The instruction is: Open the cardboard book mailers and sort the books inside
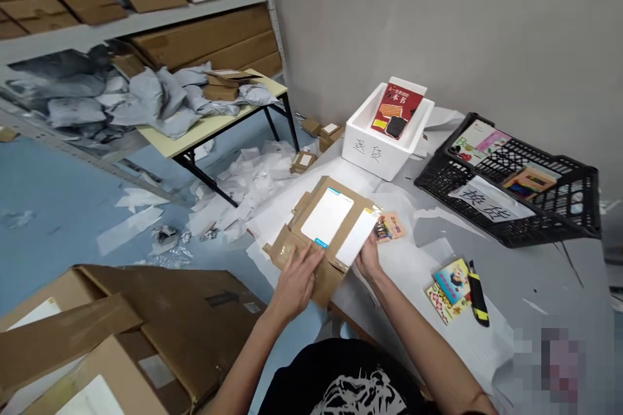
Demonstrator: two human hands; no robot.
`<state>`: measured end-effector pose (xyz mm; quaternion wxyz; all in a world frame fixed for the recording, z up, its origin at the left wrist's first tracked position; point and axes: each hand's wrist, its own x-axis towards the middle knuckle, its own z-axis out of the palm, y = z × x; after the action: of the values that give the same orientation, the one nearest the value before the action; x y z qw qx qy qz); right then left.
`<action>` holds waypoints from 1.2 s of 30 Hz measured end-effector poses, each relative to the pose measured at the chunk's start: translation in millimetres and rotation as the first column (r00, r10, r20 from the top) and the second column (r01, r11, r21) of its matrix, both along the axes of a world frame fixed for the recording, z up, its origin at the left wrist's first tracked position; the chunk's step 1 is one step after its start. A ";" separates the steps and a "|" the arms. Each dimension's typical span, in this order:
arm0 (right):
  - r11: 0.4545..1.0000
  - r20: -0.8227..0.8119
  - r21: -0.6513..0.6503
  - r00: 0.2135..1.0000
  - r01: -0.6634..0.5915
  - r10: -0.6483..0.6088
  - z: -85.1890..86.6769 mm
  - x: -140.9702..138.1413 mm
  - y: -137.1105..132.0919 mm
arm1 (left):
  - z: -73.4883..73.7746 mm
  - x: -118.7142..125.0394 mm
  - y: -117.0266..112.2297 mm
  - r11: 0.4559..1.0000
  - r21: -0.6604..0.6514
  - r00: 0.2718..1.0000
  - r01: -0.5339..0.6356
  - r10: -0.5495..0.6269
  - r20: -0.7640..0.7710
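Cardboard mailer (335, 194) lying open on white paper (409, 259) atop the table (540, 285), left grip (296, 282) released and pressing flat for steadying, right grip (368, 258) clenching white card (357, 237), keeping it raised off the flap.

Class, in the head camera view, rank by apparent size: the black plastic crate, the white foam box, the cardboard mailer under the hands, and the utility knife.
1. Black plastic crate
2. White foam box and cardboard mailer: they look too alike to rank, and the mailer is nearer the camera
3. Utility knife
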<state>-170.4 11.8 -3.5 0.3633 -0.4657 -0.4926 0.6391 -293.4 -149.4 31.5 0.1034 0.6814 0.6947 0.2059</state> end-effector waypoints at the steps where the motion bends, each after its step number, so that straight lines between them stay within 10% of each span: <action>1: 0.999 0.049 0.008 0.998 -0.038 0.037 -15.0 -14.7 -2.5 | -14.8 -9.3 1.0 0.997 -0.032 0.998 -0.064 0.064 -0.017; 9: 0.975 0.627 0.081 0.771 -0.207 0.112 -79.2 5.8 10.7 | -137.5 -16.8 5.7 0.935 -0.304 0.982 -0.185 0.184 -0.033; 14: 0.777 0.851 0.282 0.521 -0.563 0.069 -76.8 -12.8 36.1 | -146.5 -14.8 -5.2 0.918 -0.172 0.923 -0.358 0.376 0.082; 20: 0.667 0.945 0.096 0.278 -0.739 0.172 -88.2 -59.5 52.1 | -158.5 2.3 -11.5 0.477 -0.240 0.438 -0.846 0.877 0.197; 29: 0.576 0.932 0.170 0.320 -0.800 0.170 -93.7 -88.3 73.2 | -176.5 32.3 13.0 0.281 -0.274 0.205 -0.920 0.939 0.276; 36: 0.593 0.692 -0.027 0.413 -0.805 0.592 -68.9 -74.3 81.2 | -193.9 14.5 -0.4 0.128 -0.295 -0.006 -0.947 0.910 0.414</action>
<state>-244.7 92.9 -72.3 -0.0640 -0.3356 -0.8272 0.4461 -278.9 -149.8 -162.4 0.0944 -0.0283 0.9043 0.4154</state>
